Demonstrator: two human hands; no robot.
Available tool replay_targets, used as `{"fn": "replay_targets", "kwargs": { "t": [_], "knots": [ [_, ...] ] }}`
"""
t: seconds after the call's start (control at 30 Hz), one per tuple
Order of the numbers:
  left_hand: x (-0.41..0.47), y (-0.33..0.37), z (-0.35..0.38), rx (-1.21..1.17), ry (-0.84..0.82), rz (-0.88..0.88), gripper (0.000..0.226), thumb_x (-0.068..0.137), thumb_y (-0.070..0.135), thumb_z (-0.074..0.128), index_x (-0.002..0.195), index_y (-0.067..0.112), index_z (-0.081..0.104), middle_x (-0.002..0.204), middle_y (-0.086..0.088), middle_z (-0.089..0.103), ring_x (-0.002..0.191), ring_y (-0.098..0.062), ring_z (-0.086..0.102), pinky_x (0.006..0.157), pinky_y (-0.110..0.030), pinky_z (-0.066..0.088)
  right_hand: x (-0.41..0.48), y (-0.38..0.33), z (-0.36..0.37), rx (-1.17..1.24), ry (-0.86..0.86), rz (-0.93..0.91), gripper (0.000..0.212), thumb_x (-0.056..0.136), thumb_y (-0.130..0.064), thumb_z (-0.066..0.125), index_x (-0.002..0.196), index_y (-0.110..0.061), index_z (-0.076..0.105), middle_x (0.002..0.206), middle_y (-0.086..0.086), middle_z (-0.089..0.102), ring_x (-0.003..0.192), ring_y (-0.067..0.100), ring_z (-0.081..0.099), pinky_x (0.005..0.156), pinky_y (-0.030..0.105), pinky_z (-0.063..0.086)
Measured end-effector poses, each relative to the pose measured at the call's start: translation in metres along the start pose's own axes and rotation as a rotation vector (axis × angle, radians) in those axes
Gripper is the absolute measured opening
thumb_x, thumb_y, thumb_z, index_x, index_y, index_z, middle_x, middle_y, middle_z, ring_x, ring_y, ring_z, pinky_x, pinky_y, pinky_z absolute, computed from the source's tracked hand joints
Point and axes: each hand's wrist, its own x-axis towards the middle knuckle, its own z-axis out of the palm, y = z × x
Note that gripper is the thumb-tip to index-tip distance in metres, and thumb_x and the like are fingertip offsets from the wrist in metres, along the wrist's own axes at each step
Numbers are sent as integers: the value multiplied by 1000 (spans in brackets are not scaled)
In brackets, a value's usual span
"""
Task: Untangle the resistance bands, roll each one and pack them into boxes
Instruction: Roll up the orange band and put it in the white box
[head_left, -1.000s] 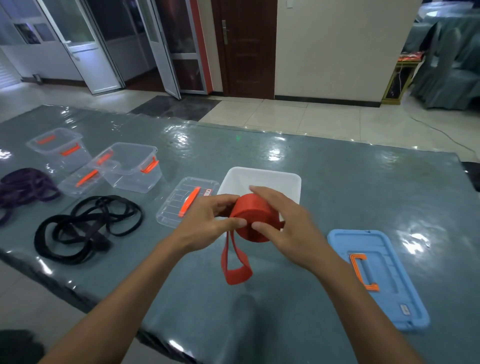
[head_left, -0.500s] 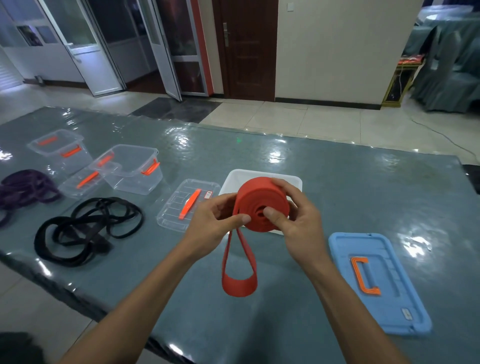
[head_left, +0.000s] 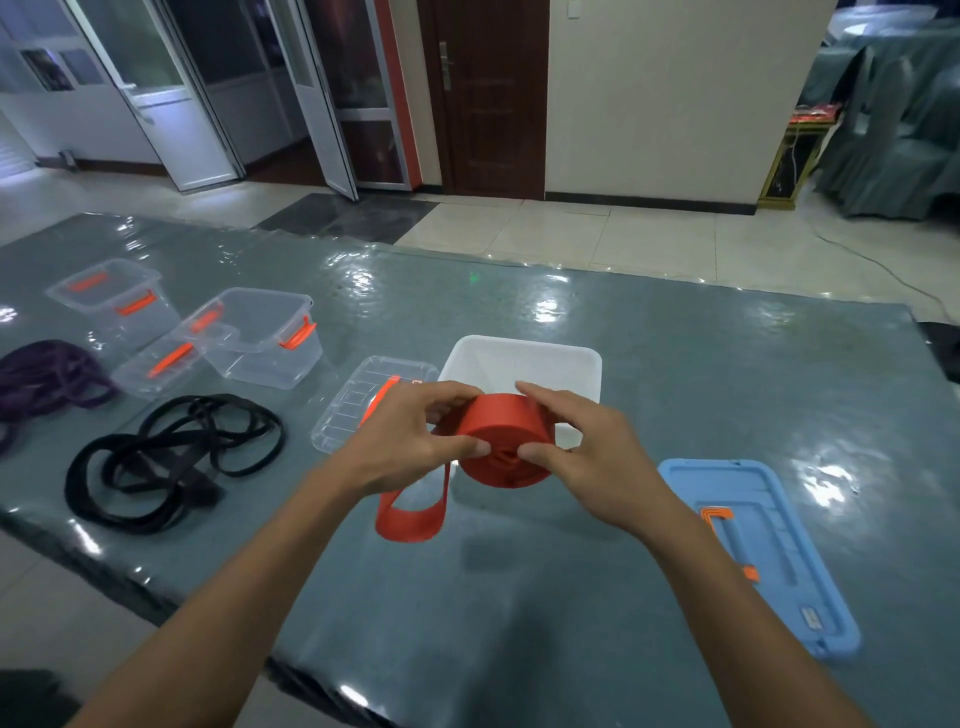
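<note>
While both hands, left hand (head_left: 410, 447) and right hand (head_left: 587, 452), pinch the red band (head_left: 501, 447) between curled fingers, rolling is nearly done; winding in the loose tail below comes next.

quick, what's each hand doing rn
Left hand: fingers pinching the red band roll, holding it.
Right hand: holding the same roll from the other side.

Red band (head_left: 501, 447) — mostly rolled, tail loose
</note>
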Motion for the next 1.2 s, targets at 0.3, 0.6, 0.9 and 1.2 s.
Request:
{"fn": "replay_targets", "kwargs": {
  "t": [0.3,0.6,0.9,1.2],
  "knots": [
    [-15,-17,25,-485,138,-84,47,75,-6,78,117,12,68,107,-3,77,100,-17,72,88,-27,56,-5,10,7,639,170,223,52,81,5,73,124,-23,65,115,3,72,103,21,68,66,33,59],
    [-12,-21,7,-143,65,-33,43,78,4,82,118,12,69,105,0,76,100,-15,71,96,-28,53,-3,5,4,121,-18,122,51,82,-22,81,125,-30,55,123,-12,65,116,2,60,99,25,48],
    [-7,-10,5,-25,40,4,45,73,24,83,116,27,68,104,12,74,102,-7,69,100,-33,51,13,-13,-1,-156,-154,33,60,82,-30,80,137,-24,57,128,-7,64,112,8,58,103,27,44],
    [-23,-13,37,-478,274,-36,52,73,-10,79,117,16,68,107,3,77,100,-13,72,87,-22,54,1,5,-4,594,151,174,44,74,-9,78,114,-25,70,111,5,73,100,22,69,76,39,58]
  ]
}}
